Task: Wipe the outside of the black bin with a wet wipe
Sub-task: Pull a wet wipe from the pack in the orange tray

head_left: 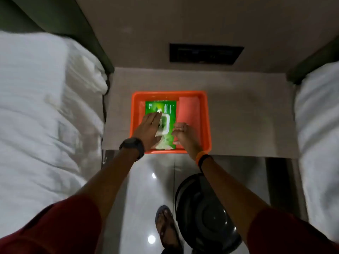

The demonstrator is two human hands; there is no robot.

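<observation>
The black bin [205, 213] stands on the glossy floor below my right forearm. A green wet wipe pack [166, 109] with a white lid frame lies in an orange tray [206, 125] on the bedside table. My left hand [148, 126] lies flat on the pack with its fingers stretched out. A white wet wipe [162, 145] shows from under its palm at the pack's near end. My right hand [181, 131] has its fingers curled at the pack's right edge and seems to pinch it.
A folded coral cloth [189, 110] lies in the tray to the right of the pack. White bedding flanks the beige table [247, 116] on the left [42, 116] and right [319, 125]. A dark wall panel [205, 54] sits above. My sandalled foot [166, 228] is beside the bin.
</observation>
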